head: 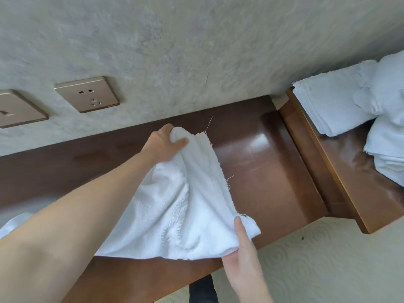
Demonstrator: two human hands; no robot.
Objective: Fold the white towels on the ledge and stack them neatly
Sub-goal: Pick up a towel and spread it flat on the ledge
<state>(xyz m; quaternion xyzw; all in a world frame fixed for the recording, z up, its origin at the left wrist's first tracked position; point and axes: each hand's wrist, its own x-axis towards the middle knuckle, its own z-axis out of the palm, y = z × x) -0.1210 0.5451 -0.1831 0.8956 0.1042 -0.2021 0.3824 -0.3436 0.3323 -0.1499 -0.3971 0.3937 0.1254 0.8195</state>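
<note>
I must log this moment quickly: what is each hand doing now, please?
Left hand: closed, gripping the far corner of the white towel.
Right hand: closed, pinching the towel's near corner.

Left hand and right hand grip opposite corners of a white towel above the brown ledge

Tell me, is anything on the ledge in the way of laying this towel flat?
Nothing visible. Both the left hand and right hand grip the towel, and the ledge beside it shows bare wood.
</note>
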